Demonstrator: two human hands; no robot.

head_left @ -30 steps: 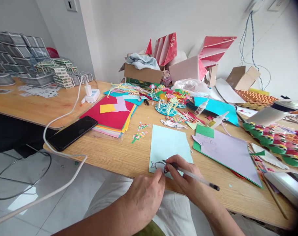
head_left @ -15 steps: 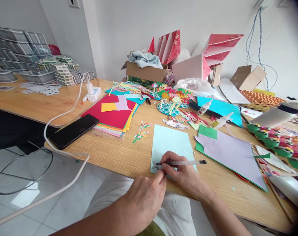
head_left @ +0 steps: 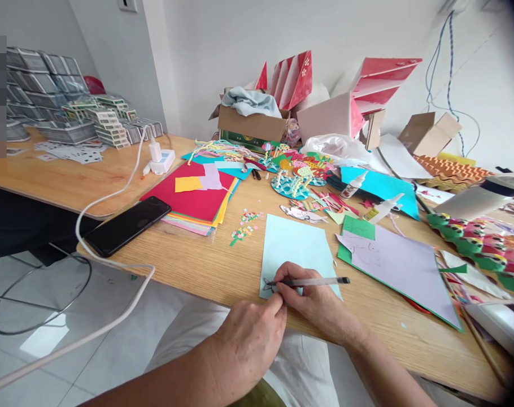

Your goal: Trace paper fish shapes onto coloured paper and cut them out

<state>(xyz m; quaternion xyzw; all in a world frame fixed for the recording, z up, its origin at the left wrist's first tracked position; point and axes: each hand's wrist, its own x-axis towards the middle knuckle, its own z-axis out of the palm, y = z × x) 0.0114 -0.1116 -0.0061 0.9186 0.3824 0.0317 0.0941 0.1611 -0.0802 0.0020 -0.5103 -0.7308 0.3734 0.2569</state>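
My right hand (head_left: 314, 297) is closed on a clear pen (head_left: 312, 281), which lies nearly level with its tip at the left. The tip touches a small fish outline drawn at the near left corner of a pale blue sheet (head_left: 295, 243) on the wooden table (head_left: 197, 265). My left hand (head_left: 251, 339) is curled at the sheet's near edge, fingertips pressing on the paper beside the drawing. What lies under those fingers is hidden.
A black phone (head_left: 127, 225) and a white cable (head_left: 108, 198) lie at the left. A stack of coloured paper (head_left: 197, 200), paper scraps, glue bottles (head_left: 382, 209), a lilac sheet (head_left: 399, 263) and cardboard boxes (head_left: 248, 124) crowd the back and right.
The pen has swung from pointing back toward me to lying nearly level, and its tip has shifted left along the fish drawing. The left hand has stayed in place.
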